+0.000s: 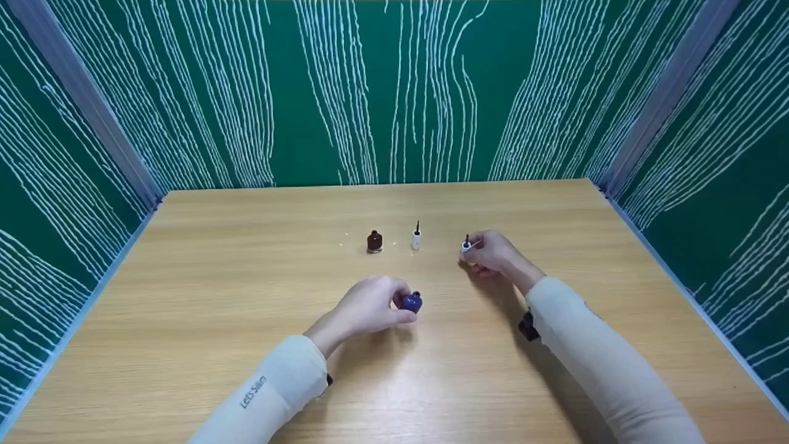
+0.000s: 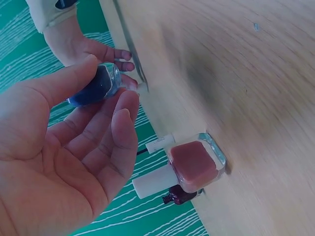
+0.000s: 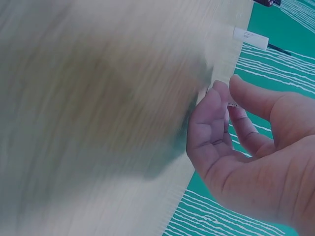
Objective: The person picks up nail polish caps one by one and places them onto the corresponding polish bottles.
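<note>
My left hand [image 1: 368,303] is curled around the dark blue bottle [image 1: 411,303], thumb on one side and fingers on the other, with the neck poking up past my fingertips. The left wrist view shows the bottle tilted, its clear glass base turned toward that camera and lifted off the bench [image 1: 216,277]. My right hand [image 1: 493,254] is farther out and to the right, thumb and fingers pinching the small white bottle [image 1: 465,246], whose thin dark stem points upward. My fingers cover much of it, so I can't tell whether its base touches the bench.

Just to the left of that right hand, a second white bottle [image 1: 416,240] of the same sort stands upright on the bench, dark stem on top. Near it, farther left, the dark red bottle [image 1: 374,242] stands upright too. The left wrist view also gives me a squarish pink bottle [image 2: 194,166] with a white cap [image 2: 155,181], standing on the bench beside the dark red one as that camera sees it.

My left sleeve [image 1: 277,382] is pale and carries printed lettering, and my right sleeve [image 1: 604,351] is the same pale colour. Beyond the wood-grained bench rise green walls [image 1: 317,148] covered with wavy white lines, with a grey post [image 1: 92,98] at the left corner and another at the right
</note>
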The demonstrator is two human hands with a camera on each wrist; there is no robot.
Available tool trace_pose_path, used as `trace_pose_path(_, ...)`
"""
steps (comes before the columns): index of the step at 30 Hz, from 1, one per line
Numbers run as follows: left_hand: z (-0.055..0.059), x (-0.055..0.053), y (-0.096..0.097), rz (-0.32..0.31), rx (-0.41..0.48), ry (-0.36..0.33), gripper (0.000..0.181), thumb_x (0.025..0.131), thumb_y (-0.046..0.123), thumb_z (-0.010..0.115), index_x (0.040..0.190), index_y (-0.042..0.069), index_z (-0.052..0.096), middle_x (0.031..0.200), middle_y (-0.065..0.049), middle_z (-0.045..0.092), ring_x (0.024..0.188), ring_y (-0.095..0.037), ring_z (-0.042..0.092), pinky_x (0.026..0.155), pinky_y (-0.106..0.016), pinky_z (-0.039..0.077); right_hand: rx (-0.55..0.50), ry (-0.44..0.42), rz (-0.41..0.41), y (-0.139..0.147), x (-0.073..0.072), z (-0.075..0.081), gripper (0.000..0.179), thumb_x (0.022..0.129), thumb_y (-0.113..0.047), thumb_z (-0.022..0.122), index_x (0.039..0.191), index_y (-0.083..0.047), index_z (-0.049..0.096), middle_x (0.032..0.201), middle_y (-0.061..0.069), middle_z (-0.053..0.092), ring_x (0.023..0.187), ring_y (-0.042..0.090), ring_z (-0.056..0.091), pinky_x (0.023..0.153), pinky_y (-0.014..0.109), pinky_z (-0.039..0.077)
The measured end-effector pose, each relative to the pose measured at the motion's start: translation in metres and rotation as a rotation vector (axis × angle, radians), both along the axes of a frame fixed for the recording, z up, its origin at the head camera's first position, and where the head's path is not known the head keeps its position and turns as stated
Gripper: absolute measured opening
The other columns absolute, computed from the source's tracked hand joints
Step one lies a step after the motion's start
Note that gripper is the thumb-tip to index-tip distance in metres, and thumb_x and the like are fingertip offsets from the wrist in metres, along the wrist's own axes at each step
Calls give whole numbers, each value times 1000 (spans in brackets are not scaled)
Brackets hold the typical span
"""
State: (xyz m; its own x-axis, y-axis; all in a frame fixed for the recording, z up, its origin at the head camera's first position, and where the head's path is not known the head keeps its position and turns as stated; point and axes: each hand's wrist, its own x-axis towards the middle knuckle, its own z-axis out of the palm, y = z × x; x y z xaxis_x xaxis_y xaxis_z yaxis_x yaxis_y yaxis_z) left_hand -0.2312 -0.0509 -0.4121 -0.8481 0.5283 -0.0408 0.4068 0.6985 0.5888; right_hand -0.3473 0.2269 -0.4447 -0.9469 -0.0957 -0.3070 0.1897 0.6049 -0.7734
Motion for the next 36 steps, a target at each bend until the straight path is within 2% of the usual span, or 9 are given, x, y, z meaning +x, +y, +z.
trace_pose_path(8,0,0,2,3,-9,-4,28,89,26,80,111,10,73,97,2,72,87,-13,63,87,-38,48,4,-7,-3,1,2,0,25,100,-13,65,123,-6,59,110,13,63,83,24,63,70,33,55)
trace_pose_path(15,2,0,2,0,-20,6,27,90,26,79,110,10,73,99,2,71,89,-14,63,89,-39,49,7,-14,-6,2,3,4,26,99,-13,67,123,-6,59,111,14,62,83,24,63,71,34,56)
trace_pose_path(22,2,0,4,-1,-17,5,30,89,26,80,112,9,72,100,1,71,89,-15,63,89,-38,49,16,5,35,4,10,8,22,98,-13,70,117,-5,62,108,14,64,82,24,66,74,38,59)
trace_pose_path(31,3,-1,6,5,-26,2,28,88,26,80,110,10,73,100,1,73,88,-13,62,86,-37,48,-87,-46,26,8,19,16,28,97,-12,70,120,-2,57,110,19,65,77,25,69,75,38,60)
trace_pose_path(36,5,0,8,-1,-29,8,29,89,27,80,111,9,73,101,1,73,87,-13,62,85,-37,48,-134,-50,55,11,25,19,29,97,-12,70,119,0,56,109,19,64,79,28,70,76,41,60)
